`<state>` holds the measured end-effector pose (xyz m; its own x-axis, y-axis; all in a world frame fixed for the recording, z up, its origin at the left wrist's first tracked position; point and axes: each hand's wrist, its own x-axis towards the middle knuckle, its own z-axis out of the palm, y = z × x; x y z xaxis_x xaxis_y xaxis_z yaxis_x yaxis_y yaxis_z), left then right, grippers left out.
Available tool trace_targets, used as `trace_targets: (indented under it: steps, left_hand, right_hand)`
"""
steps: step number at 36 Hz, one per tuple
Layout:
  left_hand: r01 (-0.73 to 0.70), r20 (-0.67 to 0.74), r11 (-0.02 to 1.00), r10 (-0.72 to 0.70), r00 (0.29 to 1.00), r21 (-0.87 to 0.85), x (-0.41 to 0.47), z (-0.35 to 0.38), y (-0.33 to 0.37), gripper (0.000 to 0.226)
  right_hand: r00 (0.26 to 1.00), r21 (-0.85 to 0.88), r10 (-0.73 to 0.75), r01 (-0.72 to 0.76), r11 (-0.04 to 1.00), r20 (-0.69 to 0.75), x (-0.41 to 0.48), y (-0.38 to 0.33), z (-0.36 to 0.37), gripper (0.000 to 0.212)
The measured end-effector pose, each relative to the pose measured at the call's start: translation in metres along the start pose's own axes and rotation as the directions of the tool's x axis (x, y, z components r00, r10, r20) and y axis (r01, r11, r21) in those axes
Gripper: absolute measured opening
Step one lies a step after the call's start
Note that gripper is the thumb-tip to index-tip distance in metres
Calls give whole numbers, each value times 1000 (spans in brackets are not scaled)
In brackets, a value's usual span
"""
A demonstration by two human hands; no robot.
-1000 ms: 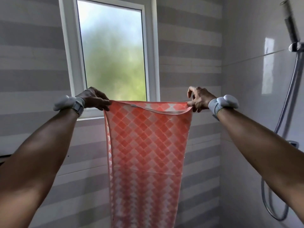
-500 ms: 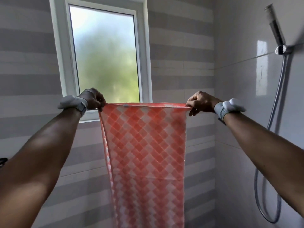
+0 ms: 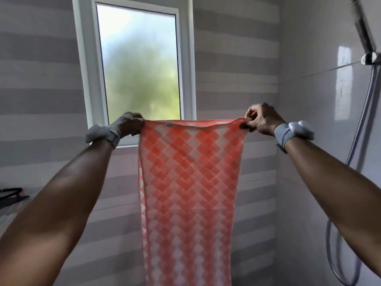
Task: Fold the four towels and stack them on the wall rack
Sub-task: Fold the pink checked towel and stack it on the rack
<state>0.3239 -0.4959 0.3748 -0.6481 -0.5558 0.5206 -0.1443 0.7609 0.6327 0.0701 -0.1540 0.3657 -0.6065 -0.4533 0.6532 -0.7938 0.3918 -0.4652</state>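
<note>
An orange-and-white checked towel (image 3: 189, 193) hangs straight down in front of me, doubled over, its lower end out of view below the frame. My left hand (image 3: 128, 125) pinches its top left corner. My right hand (image 3: 262, 118) pinches the top right corner. Both arms are stretched forward at chest height and the top edge is pulled taut between them. Each wrist carries a white band. The wall rack and the other towels are not in view.
A frosted window (image 3: 140, 65) sits in the striped tiled wall behind the towel. A shower head (image 3: 362, 25) with its hose (image 3: 338, 254) hangs on the right wall. A dark object (image 3: 10, 196) lies at the far left edge.
Both hands have kept their grip on the towel's top corners and pulled the edge tighter. The view has shifted a little, so the window and shower sit further right.
</note>
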Motion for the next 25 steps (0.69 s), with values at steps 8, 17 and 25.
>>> trace_targets:
  steps: [8,17,25]
  left_hand:
    - [-97,46,990,92,995,104,-8,-2,-11,29]
    - [-143,86,971,129,988,189,-2,-7,-12,6]
    - [-53,139,930,3,990,363,-4,-7,-9,22]
  right_hand:
    - [968,-342,20,69,937,251,3,-7,5,11]
    - [982,-86,89,-75,993,166,-9,-4,14,15]
    - [973,132,88,-118,984,215,-14,-12,4,8]
